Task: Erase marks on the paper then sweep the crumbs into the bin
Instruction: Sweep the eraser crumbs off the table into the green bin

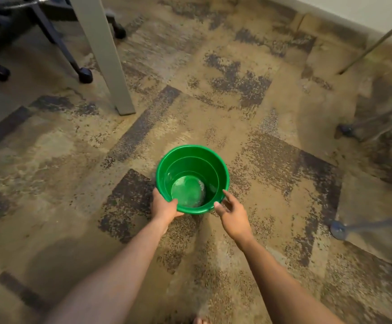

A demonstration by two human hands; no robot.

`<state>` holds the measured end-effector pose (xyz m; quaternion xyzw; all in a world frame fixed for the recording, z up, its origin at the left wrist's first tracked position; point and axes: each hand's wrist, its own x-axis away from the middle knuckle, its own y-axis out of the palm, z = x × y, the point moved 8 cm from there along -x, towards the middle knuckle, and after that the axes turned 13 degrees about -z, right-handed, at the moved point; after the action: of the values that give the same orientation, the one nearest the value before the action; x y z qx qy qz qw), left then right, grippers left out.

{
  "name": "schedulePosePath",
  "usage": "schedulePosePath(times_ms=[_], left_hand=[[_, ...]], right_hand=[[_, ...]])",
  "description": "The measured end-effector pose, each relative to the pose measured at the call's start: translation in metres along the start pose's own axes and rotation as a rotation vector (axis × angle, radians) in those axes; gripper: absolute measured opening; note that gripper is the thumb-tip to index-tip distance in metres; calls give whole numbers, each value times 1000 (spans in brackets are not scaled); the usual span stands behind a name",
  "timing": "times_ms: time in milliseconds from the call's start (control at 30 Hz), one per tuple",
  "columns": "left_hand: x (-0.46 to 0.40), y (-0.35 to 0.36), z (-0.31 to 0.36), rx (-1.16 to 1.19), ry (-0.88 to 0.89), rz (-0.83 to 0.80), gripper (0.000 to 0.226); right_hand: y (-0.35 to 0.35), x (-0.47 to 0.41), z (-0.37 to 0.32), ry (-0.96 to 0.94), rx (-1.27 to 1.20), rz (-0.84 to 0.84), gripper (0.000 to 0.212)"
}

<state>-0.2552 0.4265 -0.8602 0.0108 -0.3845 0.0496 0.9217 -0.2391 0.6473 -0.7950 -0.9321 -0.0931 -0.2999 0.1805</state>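
Note:
A green plastic bin [191, 152] stands upright on the patterned carpet, just in front of me. Its inside looks empty apart from a pale smear at the bottom. My left hand [164, 206] grips the near left rim, thumb hooked over the edge and fingers on the outer wall. My right hand [232, 212] is at the near right rim with fingers spread and relaxed; the fingertips touch or nearly touch the rim. No paper or eraser is in sight.
A grey table leg [110, 66] stands on the carpet at the upper left, with an office chair's wheeled base [85, 74] behind it. Metal frame legs with casters [346, 129] stand at the right. A light wall runs along the top right.

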Motion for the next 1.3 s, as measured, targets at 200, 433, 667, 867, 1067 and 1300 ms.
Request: schedulePosePath(times_ms=[200,433,667,867,1067,1300], left_hand=[[64,-26,32,27,36,-7,56],[187,-63,114,75,71,-70,58],[351,-115,235,63,177,41,56],[498,-137,329,-326,301,193,82],[643,-153,389,-613,546,413,68],[762,-182,439,-726,826,593,39]], right_hand=[[-12,39,-39,-51,104,-94,84],[-13,130,-149,-243,281,-187,77],[-24,246,-294,-486,305,-184,52],[-36,334,-398,-602,313,-130,42],[-19,408,-482,-730,281,-181,38],[28,459,-553,-861,345,-273,40]])
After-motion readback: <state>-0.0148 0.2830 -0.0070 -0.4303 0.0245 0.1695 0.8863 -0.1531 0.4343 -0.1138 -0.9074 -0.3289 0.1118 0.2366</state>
